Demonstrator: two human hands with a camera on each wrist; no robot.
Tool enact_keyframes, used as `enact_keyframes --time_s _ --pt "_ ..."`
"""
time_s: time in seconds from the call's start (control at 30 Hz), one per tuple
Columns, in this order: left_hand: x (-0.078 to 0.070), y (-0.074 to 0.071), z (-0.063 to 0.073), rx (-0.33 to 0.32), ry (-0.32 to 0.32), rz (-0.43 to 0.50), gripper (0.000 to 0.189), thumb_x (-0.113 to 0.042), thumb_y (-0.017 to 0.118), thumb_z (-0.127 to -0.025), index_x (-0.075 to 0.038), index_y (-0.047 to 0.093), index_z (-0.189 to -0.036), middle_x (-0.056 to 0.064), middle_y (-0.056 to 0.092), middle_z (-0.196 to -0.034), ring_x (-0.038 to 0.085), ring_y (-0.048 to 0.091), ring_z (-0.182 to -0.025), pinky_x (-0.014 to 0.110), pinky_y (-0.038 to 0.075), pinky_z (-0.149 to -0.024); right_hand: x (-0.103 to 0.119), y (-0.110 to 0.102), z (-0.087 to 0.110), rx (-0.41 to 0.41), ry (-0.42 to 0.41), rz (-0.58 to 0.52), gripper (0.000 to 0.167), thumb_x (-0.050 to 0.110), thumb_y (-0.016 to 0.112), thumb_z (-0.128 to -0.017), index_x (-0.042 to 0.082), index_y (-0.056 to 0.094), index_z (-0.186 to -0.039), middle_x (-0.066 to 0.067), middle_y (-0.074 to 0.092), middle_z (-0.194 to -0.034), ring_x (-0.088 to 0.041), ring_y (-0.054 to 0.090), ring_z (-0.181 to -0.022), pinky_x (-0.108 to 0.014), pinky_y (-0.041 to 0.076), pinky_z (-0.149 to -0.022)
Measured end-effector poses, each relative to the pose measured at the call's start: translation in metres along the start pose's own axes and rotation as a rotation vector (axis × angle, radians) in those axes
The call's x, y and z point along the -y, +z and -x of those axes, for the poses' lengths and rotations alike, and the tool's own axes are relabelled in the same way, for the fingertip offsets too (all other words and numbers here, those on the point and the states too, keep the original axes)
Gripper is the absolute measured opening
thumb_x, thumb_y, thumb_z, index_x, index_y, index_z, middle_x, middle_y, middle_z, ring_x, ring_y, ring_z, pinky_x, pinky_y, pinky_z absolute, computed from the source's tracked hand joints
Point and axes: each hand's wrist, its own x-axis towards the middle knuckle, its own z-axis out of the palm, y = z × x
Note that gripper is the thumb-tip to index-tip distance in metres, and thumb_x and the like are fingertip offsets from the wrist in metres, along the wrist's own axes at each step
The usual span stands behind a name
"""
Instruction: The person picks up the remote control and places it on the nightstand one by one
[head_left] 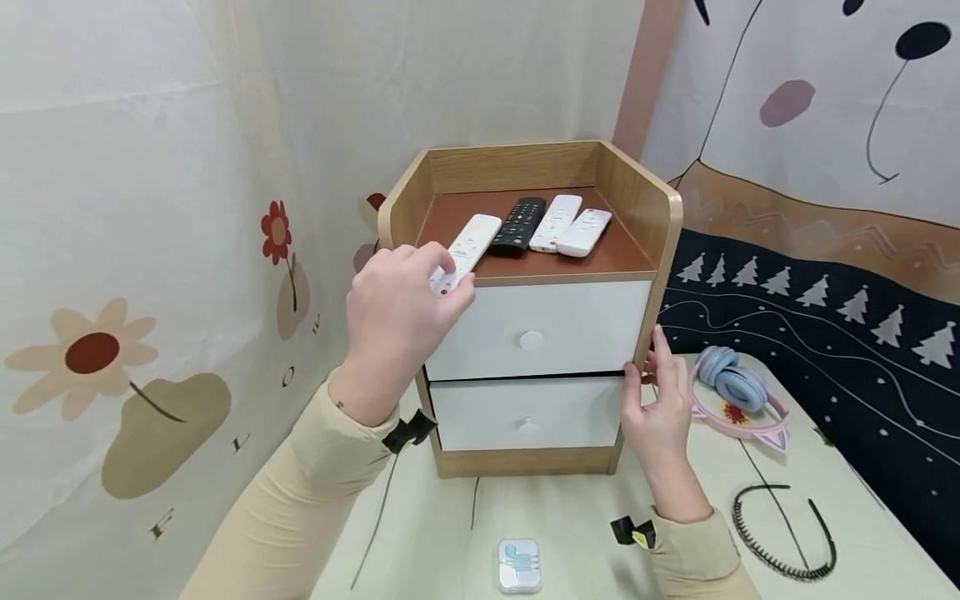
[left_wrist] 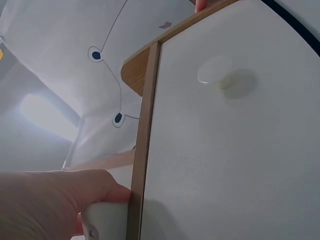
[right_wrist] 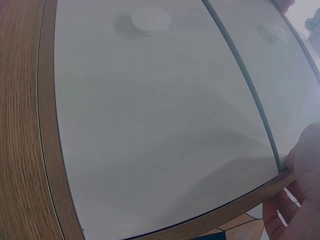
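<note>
A small wooden cabinet [head_left: 525,463] with two white drawers stands on the table, its top an open tray. My left hand [head_left: 397,308] pinches the lower end of a white remote control [head_left: 477,236] between thumb and fingers, over the tray's front left corner. In the left wrist view the end of that remote [left_wrist: 106,220] shows under the thumb, beside the wooden edge. My right hand [head_left: 660,417] touches the cabinet's right side, thumb at the front edge and fairly straight fingers along the outer panel. Both drawers are in, the upper drawer [head_left: 480,333] and the lower drawer [head_left: 480,417].
On the tray lie a black remote [head_left: 519,225] and two white remotes, a longer one [head_left: 557,222] and a shorter one [head_left: 585,232]. Pink-and-blue headphones [head_left: 731,387] and a black headband [head_left: 780,567] lie to the right. A clear earphone case [head_left: 519,566] sits in front.
</note>
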Motion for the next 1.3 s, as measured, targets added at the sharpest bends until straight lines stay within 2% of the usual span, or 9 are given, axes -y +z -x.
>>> enact_keyframes --time_s 0.2,0.33,0.47,0.6,0.7,0.9,1.13,1.23,1.3 --pt "-0.007 0.000 -0.003 0.082 0.008 -0.024 0.026 -0.043 0.076 -0.099 -0.019 0.082 -0.106 0.006 0.083 -0.099 0.036 0.071 -0.092 0.052 0.057 -0.061 -0.001 0.000 0.000 0.010 0.004 0.001 0.068 -0.002 0.068 -0.103 0.007 0.045 -0.166 -0.032 0.059 -0.117 -0.038 0.061 -0.103 -0.001 0.039 -0.096" --pt "-0.009 0.004 -0.004 0.089 0.029 0.019 0.029 -0.043 0.074 -0.100 -0.019 0.085 -0.113 0.005 0.083 -0.116 0.035 0.074 -0.098 0.051 0.060 -0.065 -0.001 0.001 0.000 -0.006 -0.015 -0.001 0.069 -0.006 0.069 -0.101 0.006 0.047 -0.165 -0.030 0.060 -0.116 -0.037 0.061 -0.101 -0.001 0.040 -0.095" --pt "-0.009 0.006 -0.008 0.101 0.023 0.063 0.031 -0.040 0.072 -0.100 -0.019 0.087 -0.117 0.008 0.077 -0.120 0.029 0.074 -0.094 0.047 0.059 -0.065 0.000 0.001 0.000 -0.003 -0.014 -0.002 0.069 -0.005 0.068 -0.101 0.007 0.046 -0.166 -0.030 0.060 -0.116 -0.036 0.060 -0.099 -0.001 0.040 -0.095" --pt "-0.010 0.006 -0.016 0.170 -0.001 0.018 0.034 -0.045 0.069 -0.104 -0.023 0.085 -0.124 0.005 0.074 -0.123 0.025 0.073 -0.085 0.045 0.057 -0.061 0.000 0.001 -0.001 -0.010 -0.021 -0.007 0.069 -0.006 0.068 -0.101 0.007 0.047 -0.165 -0.030 0.060 -0.115 -0.035 0.060 -0.098 -0.002 0.040 -0.094" --pt "-0.011 0.007 -0.020 0.203 -0.027 -0.012 0.034 -0.050 0.070 -0.104 -0.026 0.084 -0.122 0.003 0.076 -0.125 0.025 0.072 -0.081 0.044 0.056 -0.058 0.000 0.000 -0.001 -0.021 -0.028 -0.009 0.069 -0.007 0.068 -0.100 0.006 0.048 -0.164 -0.030 0.060 -0.114 -0.037 0.060 -0.098 -0.001 0.040 -0.094" --pt "-0.012 0.008 -0.024 0.197 -0.084 0.015 0.030 -0.053 0.075 -0.101 -0.024 0.081 -0.107 -0.001 0.080 -0.110 0.022 0.070 -0.077 0.043 0.052 -0.058 0.001 0.000 -0.001 -0.014 -0.017 -0.006 0.069 -0.006 0.068 -0.101 0.006 0.047 -0.165 -0.030 0.060 -0.115 -0.037 0.061 -0.100 -0.001 0.040 -0.095" --pt "-0.013 0.008 -0.023 0.231 -0.079 0.006 0.033 -0.053 0.070 -0.103 -0.029 0.084 -0.122 -0.007 0.081 -0.129 0.022 0.076 -0.092 0.041 0.055 -0.059 0.002 -0.001 -0.001 -0.010 -0.012 -0.004 0.068 -0.005 0.069 -0.101 0.007 0.048 -0.165 -0.030 0.061 -0.116 -0.037 0.062 -0.101 -0.001 0.040 -0.095" --pt "-0.011 0.010 -0.020 0.196 -0.050 0.009 0.034 -0.053 0.069 -0.104 -0.029 0.084 -0.123 -0.006 0.080 -0.133 0.025 0.077 -0.099 0.043 0.056 -0.060 0.002 -0.001 -0.001 -0.007 -0.004 -0.008 0.069 -0.004 0.070 -0.101 0.008 0.047 -0.166 -0.030 0.061 -0.116 -0.036 0.062 -0.102 -0.001 0.040 -0.095" --pt "-0.007 0.014 -0.016 0.130 -0.005 0.029 0.034 -0.051 0.070 -0.103 -0.027 0.083 -0.124 -0.003 0.080 -0.133 0.028 0.077 -0.102 0.044 0.057 -0.063 0.003 0.000 -0.001 -0.008 -0.002 -0.014 0.070 -0.005 0.071 -0.100 0.009 0.048 -0.165 -0.029 0.061 -0.116 -0.035 0.062 -0.101 -0.001 0.041 -0.094"
